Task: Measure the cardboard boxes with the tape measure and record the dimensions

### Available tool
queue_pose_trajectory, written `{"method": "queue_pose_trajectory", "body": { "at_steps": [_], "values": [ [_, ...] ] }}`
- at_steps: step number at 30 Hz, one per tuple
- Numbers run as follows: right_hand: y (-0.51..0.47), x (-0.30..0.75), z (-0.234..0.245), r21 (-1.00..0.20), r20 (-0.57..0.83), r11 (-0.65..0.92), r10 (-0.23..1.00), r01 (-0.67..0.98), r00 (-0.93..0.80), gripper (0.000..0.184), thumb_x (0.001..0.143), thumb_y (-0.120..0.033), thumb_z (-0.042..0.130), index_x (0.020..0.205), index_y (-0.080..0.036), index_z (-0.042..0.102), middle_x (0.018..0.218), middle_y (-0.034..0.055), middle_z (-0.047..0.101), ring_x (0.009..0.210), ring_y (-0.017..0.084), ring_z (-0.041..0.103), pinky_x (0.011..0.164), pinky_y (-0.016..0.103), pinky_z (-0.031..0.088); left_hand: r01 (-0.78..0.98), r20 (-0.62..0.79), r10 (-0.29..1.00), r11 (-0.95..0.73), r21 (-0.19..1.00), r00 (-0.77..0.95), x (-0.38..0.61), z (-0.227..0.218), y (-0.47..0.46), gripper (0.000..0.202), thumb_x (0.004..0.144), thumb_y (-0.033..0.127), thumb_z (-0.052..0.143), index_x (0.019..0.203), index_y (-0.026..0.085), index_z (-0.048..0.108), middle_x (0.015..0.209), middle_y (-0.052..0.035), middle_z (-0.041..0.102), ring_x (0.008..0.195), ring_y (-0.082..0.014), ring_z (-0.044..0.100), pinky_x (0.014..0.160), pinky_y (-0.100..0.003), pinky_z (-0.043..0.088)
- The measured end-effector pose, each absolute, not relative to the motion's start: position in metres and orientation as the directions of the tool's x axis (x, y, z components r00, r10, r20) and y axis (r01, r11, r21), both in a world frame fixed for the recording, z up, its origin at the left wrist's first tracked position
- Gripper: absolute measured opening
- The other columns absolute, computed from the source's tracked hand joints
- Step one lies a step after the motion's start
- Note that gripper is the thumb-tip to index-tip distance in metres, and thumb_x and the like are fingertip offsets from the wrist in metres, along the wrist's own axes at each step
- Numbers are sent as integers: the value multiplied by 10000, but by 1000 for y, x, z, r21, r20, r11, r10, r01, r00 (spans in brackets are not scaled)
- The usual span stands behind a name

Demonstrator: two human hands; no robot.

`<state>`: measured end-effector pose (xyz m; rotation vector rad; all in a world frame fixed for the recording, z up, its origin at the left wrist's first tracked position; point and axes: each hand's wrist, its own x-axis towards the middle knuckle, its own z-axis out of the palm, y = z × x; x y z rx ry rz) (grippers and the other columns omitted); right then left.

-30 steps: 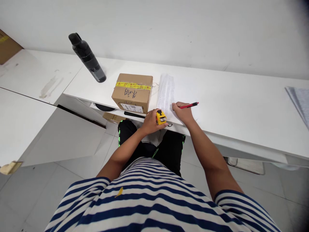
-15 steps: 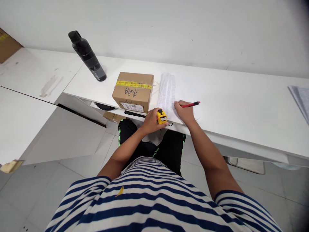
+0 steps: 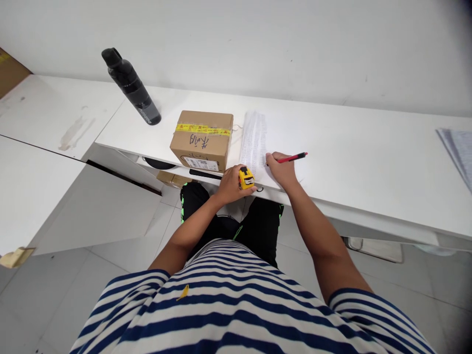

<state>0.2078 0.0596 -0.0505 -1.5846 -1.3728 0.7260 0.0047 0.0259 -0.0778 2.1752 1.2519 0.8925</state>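
on my feed from the head cam, the left hand (image 3: 231,184) is wrapped round a yellow & black tape measure (image 3: 247,179), thumb along its near side. it's at the front edge of the white desk (image 3: 361,162), just below the bottom end of some printed sheets (image 3: 253,140). i can't tell if the tape measure rests on the edge or is held a bit clear of it.

the right hand (image 3: 283,172) grips a red pen (image 3: 292,158) w/ a dark end; that end sticks out to the right, past the knuckles. the fingertips are by the right side of the printed sheets, low down. the pen's point is too small for me to say if it's touching paper. so that's 2 hands, both closed, 1 item each.

left of the sheets i've got a cardboard box (image 3: 202,142), approx at the desk's front edge, w/ yellow tape across the top, dark handwriting & a white label on the near side. the left hand is just beside its near right corner. a black bottle (image 3: 132,88) stands further left, apart from the box. far right, i see more papers (image 3: 457,152) at the pic's edge, well apart from both hands.
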Motion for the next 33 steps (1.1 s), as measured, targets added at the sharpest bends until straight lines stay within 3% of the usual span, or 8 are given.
{"method": "queue_pose_trajectory", "body": {
  "at_steps": [8, 14, 18, 21, 24, 26, 30, 33],
  "values": [
    [62, 207, -53, -872, 187, 30, 943, 488, 277, 448, 868, -634, 559, 806, -204, 667, 784, 35, 679, 787, 208, 621, 779, 351, 488, 564, 297, 885, -458, 687, 357, 1, -77, 24, 771, 703, 510, 802, 1307, 166, 469, 1265, -159, 643, 1200, -335, 614, 1063, -506, 457],
    [71, 204, -68, -762, 305, -57, 847, 645, 435, 523, 900, -391, 443, 1329, -131, 590, 1290, 183, 659, 1145, 300, 621, 1023, 489, 465, 574, 266, 899, -429, 697, 349, 0, -74, 23, 758, 680, 487, 827, 1291, 183, 497, 1248, -138, 655, 1190, -329, 626, 1076, -506, 456],
    [69, 193, -56, -738, 227, -96, 897, 668, 380, 557, 909, -352, 400, 1371, -90, 569, 1299, 231, 638, 1191, 336, 602, 1063, 550, 430, 514, 323, 877, -472, 716, 356, -6, -71, 13, 773, 679, 536, 818, 1289, 176, 508, 1229, -145, 669, 1167, -326, 645, 1047, -507, 481],
    [40, 178, -41, -891, 123, -15, 954, 454, 274, 662, 898, -556, 486, 1419, -151, 521, 1115, 151, 701, 915, 267, 663, 920, 490, 525, 368, 531, 748, -661, 654, 400, -16, -64, 2, 858, 642, 633, 817, 1305, 193, 497, 1233, -153, 677, 1168, -321, 653, 1047, -509, 484],
    [-7, 159, -30, -999, 28, 34, 986, 30, -162, 805, 834, -854, 407, 1313, -236, 599, 963, 76, 717, 738, 212, 651, 729, 398, 562, 237, 745, 524, -852, 467, 414, -28, -46, -4, 981, 603, 747, 788, 1357, 209, 464, 1280, -171, 666, 1257, -340, 610, 1107, -539, 436],
    [-32, 144, -24, -994, 45, 7, 931, -105, -362, 900, 695, -966, 461, 1175, -231, 661, 850, 61, 701, 688, 213, 642, 635, 365, 548, 244, 775, 470, -882, 403, 423, -37, -25, -4, 1021, 605, 790, 758, 1393, 217, 451, 1349, -185, 633, 1358, -361, 531, 1163, -566, 373],
    [-42, 117, -4, -976, 151, 128, 981, -177, -123, 654, 628, -688, 833, 1061, -242, 630, 871, 26, 703, 738, 186, 653, 683, 324, 557, 368, 649, 682, -729, 576, 336, -62, 24, -12, 1040, 622, 776, 762, 1426, 181, 478, 1481, -222, 517, 1460, -408, 389, 1214, -590, 294],
    [-29, 104, 8, -959, 232, 244, 968, -147, 93, 626, 637, -495, 894, 1121, -259, 576, 981, 12, 702, 842, 176, 673, 765, 322, 566, 269, 363, 870, -457, 848, 334, -83, 48, -26, 760, 771, 660, 726, 1361, 215, 548, 1308, -148, 645, 1258, -319, 588, 1104, -492, 442]
  ]
}}
